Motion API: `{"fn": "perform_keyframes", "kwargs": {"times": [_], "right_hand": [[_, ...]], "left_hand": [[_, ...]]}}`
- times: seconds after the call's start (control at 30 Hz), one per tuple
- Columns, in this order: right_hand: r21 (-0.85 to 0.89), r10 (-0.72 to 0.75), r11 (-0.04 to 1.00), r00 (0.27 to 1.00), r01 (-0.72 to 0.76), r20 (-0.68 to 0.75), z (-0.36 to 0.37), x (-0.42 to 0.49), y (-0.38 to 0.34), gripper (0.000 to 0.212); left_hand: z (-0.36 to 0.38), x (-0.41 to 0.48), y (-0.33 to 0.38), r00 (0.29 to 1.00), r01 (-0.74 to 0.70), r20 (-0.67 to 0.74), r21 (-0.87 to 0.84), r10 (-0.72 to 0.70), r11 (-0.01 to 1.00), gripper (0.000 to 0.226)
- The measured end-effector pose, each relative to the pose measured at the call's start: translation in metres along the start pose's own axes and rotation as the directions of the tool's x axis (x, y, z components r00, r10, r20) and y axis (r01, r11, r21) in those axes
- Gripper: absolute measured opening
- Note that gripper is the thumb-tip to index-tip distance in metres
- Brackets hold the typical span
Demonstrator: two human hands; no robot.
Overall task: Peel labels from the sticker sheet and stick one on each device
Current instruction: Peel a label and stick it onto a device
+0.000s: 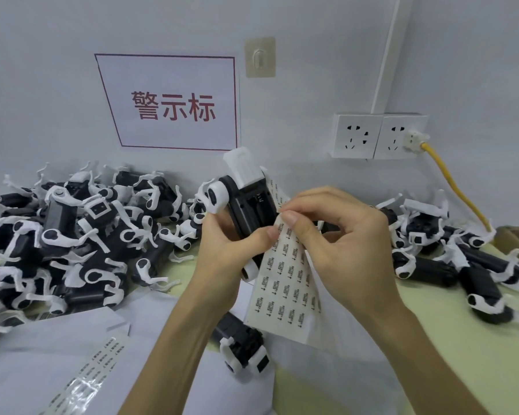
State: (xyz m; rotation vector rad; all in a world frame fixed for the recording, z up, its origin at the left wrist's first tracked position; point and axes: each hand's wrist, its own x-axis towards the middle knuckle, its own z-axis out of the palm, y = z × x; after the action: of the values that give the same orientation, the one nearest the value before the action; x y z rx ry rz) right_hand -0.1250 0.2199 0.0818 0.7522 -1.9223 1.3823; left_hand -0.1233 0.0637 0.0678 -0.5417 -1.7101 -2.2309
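L hand (222,256) grips device (247,205) + sticker sheet (285,289); R hand (345,235) pinches sheet's top edge.
Both held mid-air over table (372,372), sheet vs device's R side; L pile (72,235), R pile (450,262) flank.

place: assembly workbench | evidence: heaps of identical devices (57,218), wall sign (174,103)

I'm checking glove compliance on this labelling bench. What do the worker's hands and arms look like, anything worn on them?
Nothing is worn. The left hand and right hand are bare: no gloves, rings or tape; nails short and unpainted. The left forearm and right forearm are bare too, with no sleeve, watch or wrist strap in view.
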Motion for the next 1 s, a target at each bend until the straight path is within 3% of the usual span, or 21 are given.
{"fn": "perform_keyframes", "kwargs": {"times": [0.1, 0.23, 0.33, 0.43, 0.63, 0.77, 0.9, 0.93, 1.0], "right_hand": [[-0.062, -0.059, 0.996, 0.998, 0.058, -0.017, 0.002, -0.001, 0.002, 0.009], [0.079, 0.006, 0.997, 0.995, -0.014, 0.100, -0.007, 0.003, 0.003, 0.014], [0.154, 0.047, 0.986, 0.992, -0.066, 0.121, -0.012, 0.005, 0.005, 0.017], [0.135, 0.020, 0.990, 0.996, -0.032, 0.087, -0.014, 0.005, 0.006, 0.015], [-0.072, -0.168, 0.983, 0.985, 0.170, 0.034, -0.007, 0.002, 0.015, 0.011], [-0.168, -0.235, 0.959, 0.972, 0.230, -0.012, -0.003, 0.000, 0.021, 0.013], [-0.147, -0.201, 0.970, 0.979, 0.194, -0.040, -0.001, 0.000, 0.024, 0.012], [-0.121, -0.173, 0.979, 0.984, 0.166, -0.050, -0.001, -0.001, 0.024, 0.011], [-0.045, -0.106, 0.994, 0.992, 0.104, -0.063, -0.003, -0.001, 0.023, 0.009]], "left_hand": [[0.003, -0.001, 0.003, 1.000, -0.008, 0.006, 0.001, 0.008, 1.000, 0.022], [0.000, -0.001, 0.001, 0.999, 0.033, -0.001, -0.068, -0.033, 0.997, 0.021], [-0.007, 0.000, 0.001, 0.995, 0.079, 0.072, -0.057, -0.075, 0.995, 0.017], [-0.008, 0.001, 0.006, 0.986, 0.150, 0.079, -0.006, -0.149, 0.989, 0.063], [0.000, -0.001, 0.008, 0.984, 0.177, -0.018, -0.022, -0.178, 0.984, 0.081], [0.002, 0.001, 0.004, 0.989, 0.150, -0.013, -0.008, -0.150, 0.989, 0.050], [0.002, 0.000, 0.002, 0.989, 0.149, 0.000, -0.007, -0.149, 0.989, 0.024], [0.003, 0.000, 0.003, 0.987, 0.161, -0.014, -0.026, -0.161, 0.987, 0.025], [0.004, 0.000, 0.004, 0.984, 0.172, -0.026, -0.084, -0.175, 0.981, 0.049]]}}
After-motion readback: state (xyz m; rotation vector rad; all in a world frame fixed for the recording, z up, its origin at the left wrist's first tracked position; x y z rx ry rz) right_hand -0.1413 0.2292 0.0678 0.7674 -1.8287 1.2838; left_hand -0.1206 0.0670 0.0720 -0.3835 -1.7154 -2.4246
